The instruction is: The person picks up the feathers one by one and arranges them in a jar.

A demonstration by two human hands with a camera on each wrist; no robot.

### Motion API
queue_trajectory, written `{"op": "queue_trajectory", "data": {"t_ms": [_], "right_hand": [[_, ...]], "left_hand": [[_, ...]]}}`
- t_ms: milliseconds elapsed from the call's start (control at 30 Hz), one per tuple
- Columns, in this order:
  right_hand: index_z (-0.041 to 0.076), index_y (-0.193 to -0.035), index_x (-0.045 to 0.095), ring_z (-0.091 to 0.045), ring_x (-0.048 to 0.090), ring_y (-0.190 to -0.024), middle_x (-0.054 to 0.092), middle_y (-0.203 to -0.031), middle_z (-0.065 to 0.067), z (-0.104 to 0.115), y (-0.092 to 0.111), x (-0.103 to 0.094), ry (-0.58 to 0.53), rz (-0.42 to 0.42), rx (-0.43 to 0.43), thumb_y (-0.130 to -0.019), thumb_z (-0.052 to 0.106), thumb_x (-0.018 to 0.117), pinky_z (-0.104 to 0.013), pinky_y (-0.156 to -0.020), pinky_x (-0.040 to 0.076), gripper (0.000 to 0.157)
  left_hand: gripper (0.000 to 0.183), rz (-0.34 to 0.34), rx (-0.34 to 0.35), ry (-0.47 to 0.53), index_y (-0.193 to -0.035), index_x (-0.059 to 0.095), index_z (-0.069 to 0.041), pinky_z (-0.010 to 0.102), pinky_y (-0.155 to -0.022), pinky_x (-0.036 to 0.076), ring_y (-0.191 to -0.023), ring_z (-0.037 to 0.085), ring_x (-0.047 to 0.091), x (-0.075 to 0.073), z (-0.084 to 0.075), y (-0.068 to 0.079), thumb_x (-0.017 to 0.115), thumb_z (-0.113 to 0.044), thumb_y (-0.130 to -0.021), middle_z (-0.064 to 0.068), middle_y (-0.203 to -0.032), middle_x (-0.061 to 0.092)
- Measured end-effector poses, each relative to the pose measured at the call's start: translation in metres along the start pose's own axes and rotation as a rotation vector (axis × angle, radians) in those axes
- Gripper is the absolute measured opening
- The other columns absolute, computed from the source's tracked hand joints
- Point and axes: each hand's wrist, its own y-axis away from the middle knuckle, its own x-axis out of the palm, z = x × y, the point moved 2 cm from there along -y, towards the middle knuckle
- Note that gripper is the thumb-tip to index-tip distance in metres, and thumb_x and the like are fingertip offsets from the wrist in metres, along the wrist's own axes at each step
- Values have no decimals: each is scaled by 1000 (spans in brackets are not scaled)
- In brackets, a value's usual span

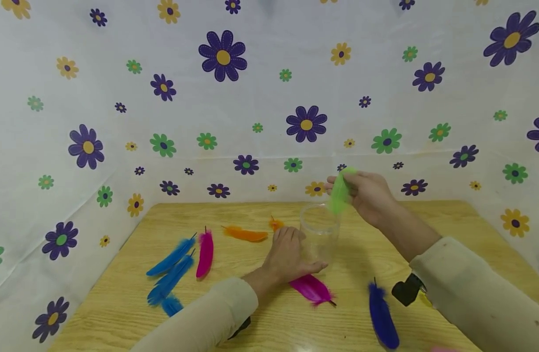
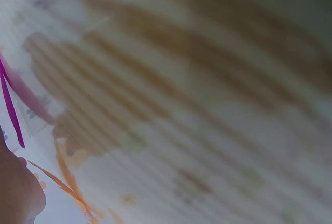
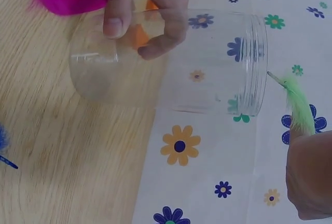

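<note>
One hand, the right (image 1: 371,194), pinches a lime-green feather (image 1: 339,194) near the mouth of an upright clear jar (image 1: 319,242); the left hand (image 1: 286,255) curls thumb and fingers round its side.

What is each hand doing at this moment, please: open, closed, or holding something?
Left hand: holding the clear jar by its side, fingers curled.
Right hand: holding the green feather near the jar's mouth.

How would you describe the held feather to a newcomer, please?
On the wooden table stands a clear jar. Near its top, the right hand pinches a light green feather. It is the only green one visible, held aloft while other feathers lie below.
</note>
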Motion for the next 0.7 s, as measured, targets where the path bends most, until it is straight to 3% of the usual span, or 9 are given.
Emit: {"op": "queue_trajectory", "data": {"t_ms": [133,267,467,700], "right_hand": [[-8,-149,30,-25,62,-125,67,-115,-5,-3,-2,2,-39,-22,4,-109,17,35,-31,-104,46,47],[-10,-144,35,-18,70,-109,66,-114,-6,-8,-4,3,-27,-27,15,-108,13,38,-29,-100,50,42],[-8,-151,27,-13,72,-101,59,-126,-12,-15,-4,0,8,-10,26,-106,8,44,-29,-97,52,50],[-10,-151,25,-15,71,-105,65,-115,-5,-18,-1,-4,5,24,16,-105,7,45,-30,-98,51,52]], "left_hand": [[80,-12,11,-4,-113,59,-4,40,-101,35,-113,25,48,0,-1,-1,66,-74,-76,6,-110,59],[81,-8,8,-8,-113,59,-4,40,-100,35,-112,25,48,0,-1,-1,65,-75,-76,6,-110,59],[84,13,2,-29,-116,58,-4,40,-103,35,-115,25,48,-1,-1,-2,63,-78,-76,6,-113,59],[89,31,-13,-51,-116,57,-1,40,-104,35,-116,26,48,-3,-2,0,61,-80,-76,8,-113,59]]}}
